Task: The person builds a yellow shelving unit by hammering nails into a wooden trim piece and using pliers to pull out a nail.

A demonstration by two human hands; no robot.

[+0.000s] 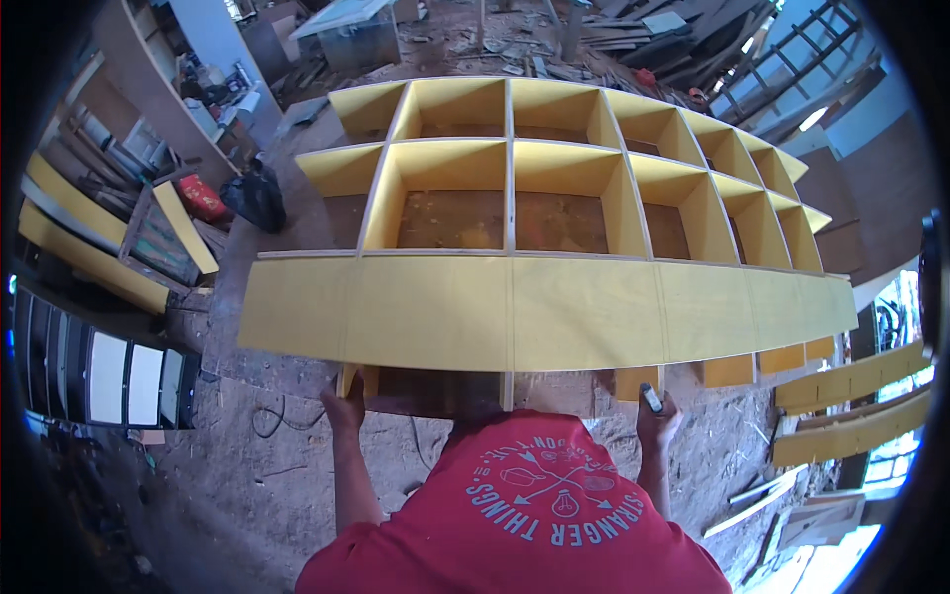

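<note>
A large yellow shelf grid (510, 158) lies flat on the dirt floor, with several open compartments. A long yellow board (544, 312) rests across its near side. My left hand (344, 396) grips the near edge of this board from below, at the left. At the right, my right hand (655, 414) reaches under the same edge and holds a small dark marker-like tool (651, 397). My red shirt (524, 515) fills the lower middle of the view.
Yellow planks (851, 401) lie at the right and more (84, 238) at the left. A black bag (255, 196) and a red item (201, 196) sit left of the grid. Scrap wood (633, 30) piles up behind. A cable (267, 421) runs on the floor.
</note>
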